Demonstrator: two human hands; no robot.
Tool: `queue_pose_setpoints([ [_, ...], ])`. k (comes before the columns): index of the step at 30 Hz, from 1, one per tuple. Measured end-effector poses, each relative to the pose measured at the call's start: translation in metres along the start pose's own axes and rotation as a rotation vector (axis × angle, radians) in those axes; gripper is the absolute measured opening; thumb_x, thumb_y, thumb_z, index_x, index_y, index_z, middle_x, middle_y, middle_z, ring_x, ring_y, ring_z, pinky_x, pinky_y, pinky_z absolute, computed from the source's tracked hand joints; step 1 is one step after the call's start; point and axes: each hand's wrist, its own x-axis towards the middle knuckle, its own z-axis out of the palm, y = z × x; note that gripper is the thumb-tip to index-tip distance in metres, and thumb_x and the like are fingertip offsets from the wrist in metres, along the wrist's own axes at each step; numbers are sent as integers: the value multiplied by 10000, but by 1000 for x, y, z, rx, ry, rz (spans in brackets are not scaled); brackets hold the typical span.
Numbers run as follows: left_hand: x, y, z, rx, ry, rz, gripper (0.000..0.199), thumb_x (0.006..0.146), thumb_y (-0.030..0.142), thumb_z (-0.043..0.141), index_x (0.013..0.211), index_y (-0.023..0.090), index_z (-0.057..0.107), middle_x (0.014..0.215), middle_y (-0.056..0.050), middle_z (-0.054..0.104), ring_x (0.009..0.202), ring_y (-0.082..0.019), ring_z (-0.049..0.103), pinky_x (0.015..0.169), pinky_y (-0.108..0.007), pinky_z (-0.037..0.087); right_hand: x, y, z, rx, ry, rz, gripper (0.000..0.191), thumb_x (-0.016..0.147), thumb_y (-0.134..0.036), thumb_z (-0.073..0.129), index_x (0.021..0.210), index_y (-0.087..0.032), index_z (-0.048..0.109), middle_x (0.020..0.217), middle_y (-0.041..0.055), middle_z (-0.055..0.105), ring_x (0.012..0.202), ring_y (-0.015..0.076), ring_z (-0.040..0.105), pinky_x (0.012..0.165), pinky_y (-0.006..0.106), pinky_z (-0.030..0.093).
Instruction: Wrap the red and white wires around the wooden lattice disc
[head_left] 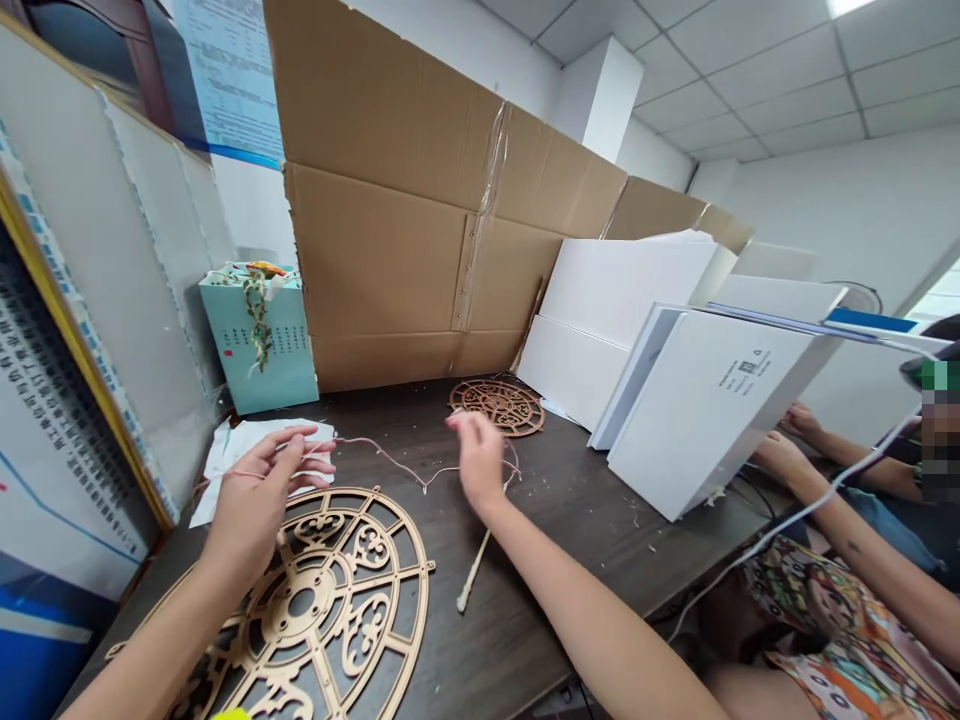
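Observation:
A thin pinkish string (382, 452) runs across the fingers of my left hand (262, 480), which closes on it between thumb and forefinger. From there it trails right over the dark table, dipping to a small kink, and passes behind my right wrist. My right hand (480, 450) is raised with fingertips pinched together, slightly blurred; what they hold, if anything, cannot be made out. Below my left hand lies a large round light-wood openwork panel (367, 600), partly covered by my forearm. A thin pale stick (474, 575) with a whitish tip lies beneath my right wrist.
A smaller brown openwork disc (499, 405) lies farther back on the table (570, 500). Behind stand a tall cardboard sheet (397, 260), a teal box (259, 350) and white boxes (712, 400). White paper (217, 480) lies at left. Another person's arms (810, 480) are at right.

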Motion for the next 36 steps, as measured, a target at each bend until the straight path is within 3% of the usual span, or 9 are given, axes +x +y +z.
queue_pose_setpoints([
  [5, -11, -9, 14, 2, -216, -123, 663, 642, 628, 877, 1069, 151, 705, 885, -97, 745, 658, -180, 655, 578, -294, 562, -36, -9, 31, 15, -526, -133, 642, 784, -346, 789, 1386, -231, 598, 1372, 78, 651, 1188, 239, 638, 1024, 351, 488],
  [8, -13, -11, 19, 17, -291, -139, 640, 630, 640, 878, 1017, 153, 729, 806, -85, 728, 627, -176, 637, 548, -282, 543, -40, -9, 34, -2, -681, -164, 216, 943, -338, 642, 1106, -229, 733, 1112, 40, 749, 1031, 204, 680, 966, 327, 488],
  [11, -11, -13, 20, 27, -296, -121, 586, 668, 657, 847, 969, 166, 739, 773, -69, 711, 617, -164, 624, 534, -263, 529, -37, -7, 30, -21, -705, -118, 302, 1024, -328, 517, 839, -192, 713, 826, 25, 722, 789, 169, 640, 807, 303, 481],
  [13, -10, -15, 19, 30, -305, -101, 540, 717, 654, 816, 965, 181, 733, 797, -58, 708, 626, -158, 622, 543, -262, 531, -35, -6, 26, 9, -704, -82, 199, 962, -348, 631, 1066, -200, 713, 905, 19, 725, 773, 156, 612, 758, 280, 473],
  [16, -14, -18, 20, 43, -410, -85, 494, 783, 640, 770, 972, 186, 731, 870, -66, 717, 640, -161, 627, 561, -278, 534, -38, -5, 24, 93, -758, -34, 734, 805, -373, 810, 1463, -221, 521, 967, 10, 705, 725, 138, 572, 686, 253, 467],
  [21, -28, -18, 28, 73, -546, -77, 477, 847, 642, 699, 944, 177, 746, 811, -67, 694, 642, -176, 637, 559, -285, 514, -45, -2, 30, 225, -816, 88, 296, 952, -422, 618, 842, -168, 722, 742, 29, 668, 674, 147, 586, 634, 255, 474],
  [26, -32, -9, 26, 101, -510, -63, 498, 885, 642, 631, 976, 170, 764, 880, -93, 712, 663, -169, 639, 579, -290, 522, -27, 3, 26, 301, -545, 272, 370, 871, -506, 682, 902, -143, 750, 721, 51, 683, 554, 129, 550, 482, 230, 438],
  [32, -13, 5, 12, 205, -478, -29, 677, 892, 689, 556, 1268, 139, 676, 1022, -136, 735, 713, -180, 678, 619, -307, 549, 20, 16, -12, 350, 100, 392, 395, 915, -506, 630, 1026, -127, 646, 903, 62, 683, 609, 95, 578, 486, 196, 459],
  [36, -21, 44, -3, 467, -455, 44, 533, 907, 614, 605, 1093, 132, 737, 922, -104, 746, 768, -209, 667, 701, -341, 542, 48, 29, -45, 262, 459, 419, 316, 1016, -450, 504, 1067, -146, 570, 939, 32, 631, 582, 70, 526, 473, 180, 417],
])
